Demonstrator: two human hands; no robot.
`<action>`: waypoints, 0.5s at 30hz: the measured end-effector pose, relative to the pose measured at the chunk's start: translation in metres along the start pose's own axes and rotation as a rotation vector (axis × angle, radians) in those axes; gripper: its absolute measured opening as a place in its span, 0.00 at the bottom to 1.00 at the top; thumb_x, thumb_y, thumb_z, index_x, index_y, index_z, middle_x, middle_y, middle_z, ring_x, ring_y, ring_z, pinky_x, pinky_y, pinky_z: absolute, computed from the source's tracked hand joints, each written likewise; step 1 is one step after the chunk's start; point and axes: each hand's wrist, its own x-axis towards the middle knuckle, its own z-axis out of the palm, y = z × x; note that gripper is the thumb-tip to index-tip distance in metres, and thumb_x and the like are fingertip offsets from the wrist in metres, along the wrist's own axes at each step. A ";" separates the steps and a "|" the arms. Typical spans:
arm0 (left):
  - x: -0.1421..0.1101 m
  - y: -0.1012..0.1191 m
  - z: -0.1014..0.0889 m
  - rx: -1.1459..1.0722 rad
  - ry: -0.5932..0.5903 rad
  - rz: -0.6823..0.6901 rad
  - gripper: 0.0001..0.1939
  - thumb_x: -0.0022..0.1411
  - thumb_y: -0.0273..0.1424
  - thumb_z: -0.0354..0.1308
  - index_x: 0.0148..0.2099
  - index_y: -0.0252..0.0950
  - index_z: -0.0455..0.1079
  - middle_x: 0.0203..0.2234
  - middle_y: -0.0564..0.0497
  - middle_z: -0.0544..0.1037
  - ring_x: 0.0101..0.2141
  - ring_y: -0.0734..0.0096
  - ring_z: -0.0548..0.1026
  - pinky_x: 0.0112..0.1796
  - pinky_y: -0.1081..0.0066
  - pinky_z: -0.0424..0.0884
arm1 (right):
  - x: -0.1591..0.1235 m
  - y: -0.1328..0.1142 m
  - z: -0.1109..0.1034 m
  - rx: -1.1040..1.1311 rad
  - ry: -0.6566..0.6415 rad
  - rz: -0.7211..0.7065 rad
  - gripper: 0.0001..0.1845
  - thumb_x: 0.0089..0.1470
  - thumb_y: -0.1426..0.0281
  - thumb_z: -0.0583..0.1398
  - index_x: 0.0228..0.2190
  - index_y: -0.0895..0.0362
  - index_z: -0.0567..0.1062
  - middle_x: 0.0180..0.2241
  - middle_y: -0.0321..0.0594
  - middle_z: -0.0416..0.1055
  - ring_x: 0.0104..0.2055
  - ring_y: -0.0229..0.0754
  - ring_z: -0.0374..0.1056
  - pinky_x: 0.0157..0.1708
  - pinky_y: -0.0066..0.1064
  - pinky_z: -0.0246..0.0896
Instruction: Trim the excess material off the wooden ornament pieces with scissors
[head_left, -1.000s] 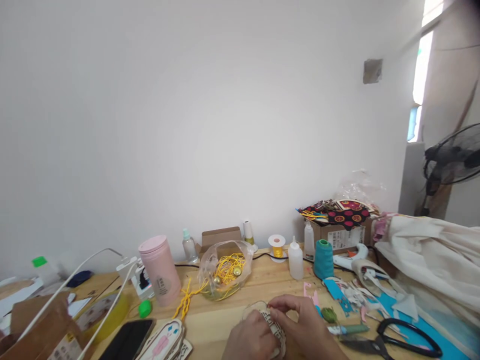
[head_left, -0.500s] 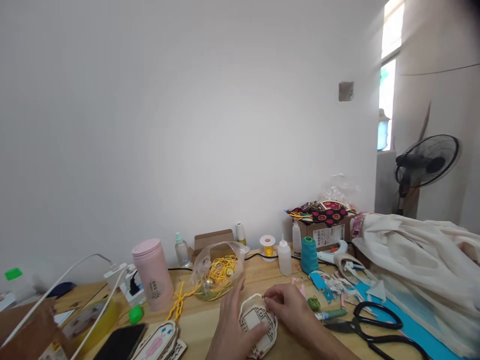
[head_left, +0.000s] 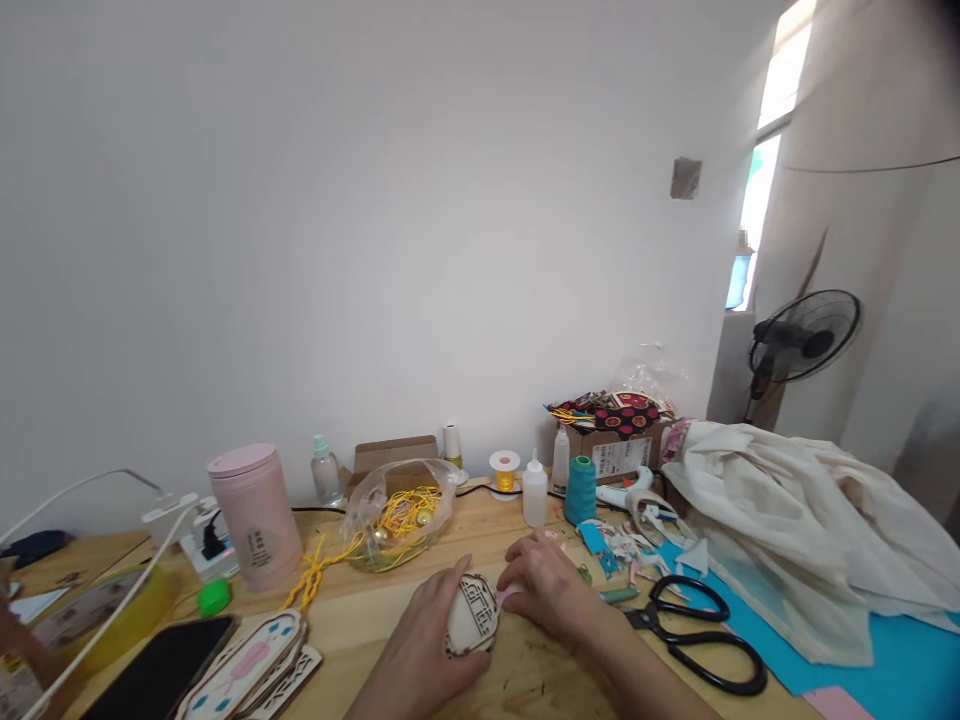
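Observation:
My left hand (head_left: 429,645) is closed around a small scallop-edged wooden cutout (head_left: 471,622) with dark lattice lines, thumb at its lower edge and fingers along its left side. Just right of the cutout, my right hand (head_left: 544,585) has its fingers curled together at a small pink piece (head_left: 508,593), which looks like paper or felt. Its fingertips are partly hidden, but the pink piece shows at them. Black-handled scissors (head_left: 694,635) lie to the right of my right forearm. A stack of painted wooden cutouts (head_left: 251,660) lies left of my left hand.
Along the back stand a pink tumbler (head_left: 259,520), a plastic bag of yellow cord (head_left: 405,515), a squeeze bottle (head_left: 535,495) and a teal thread cone (head_left: 580,490). Scraps (head_left: 626,545) and white cloth (head_left: 780,510) lie at right. A phone (head_left: 161,670) lies front left.
The view has swung right, so the table things sit further left. My right hand has come off the cutout's upper rim and now has a pink piece. The cutout is turned in my left hand.

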 end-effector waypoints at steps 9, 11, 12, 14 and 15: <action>-0.002 0.000 0.000 -0.008 -0.050 0.024 0.38 0.44 0.26 0.52 0.59 0.26 0.48 0.56 0.39 0.57 0.55 0.60 0.54 0.54 0.61 0.49 | 0.008 0.026 -0.032 -0.157 0.059 0.202 0.12 0.41 0.77 0.55 0.25 0.56 0.78 0.31 0.42 0.74 0.37 0.42 0.65 0.36 0.27 0.54; -0.002 0.002 -0.001 -0.010 -0.060 0.015 0.39 0.43 0.26 0.52 0.59 0.26 0.48 0.57 0.38 0.57 0.55 0.59 0.54 0.54 0.60 0.49 | 0.002 0.030 -0.044 -0.166 0.039 0.206 0.12 0.44 0.74 0.54 0.29 0.56 0.77 0.33 0.41 0.74 0.36 0.41 0.66 0.34 0.26 0.55; -0.002 0.003 -0.002 -0.012 -0.069 0.008 0.39 0.43 0.26 0.52 0.59 0.25 0.48 0.57 0.38 0.56 0.55 0.58 0.54 0.55 0.60 0.48 | -0.002 0.032 -0.050 -0.170 0.017 0.204 0.12 0.45 0.72 0.55 0.30 0.55 0.77 0.33 0.41 0.74 0.35 0.41 0.66 0.32 0.26 0.55; -0.001 0.003 -0.003 -0.016 -0.094 -0.013 0.40 0.42 0.27 0.54 0.59 0.26 0.49 0.57 0.38 0.56 0.55 0.57 0.53 0.54 0.59 0.48 | -0.009 0.034 -0.058 -0.185 -0.037 0.196 0.12 0.41 0.69 0.59 0.32 0.54 0.77 0.34 0.42 0.74 0.35 0.43 0.67 0.31 0.27 0.56; 0.000 0.001 -0.002 -0.019 -0.106 -0.024 0.41 0.41 0.27 0.54 0.59 0.26 0.49 0.57 0.39 0.57 0.55 0.56 0.53 0.54 0.59 0.48 | -0.012 0.035 -0.060 -0.193 -0.071 0.185 0.15 0.37 0.69 0.62 0.32 0.53 0.77 0.34 0.41 0.74 0.36 0.45 0.67 0.31 0.28 0.56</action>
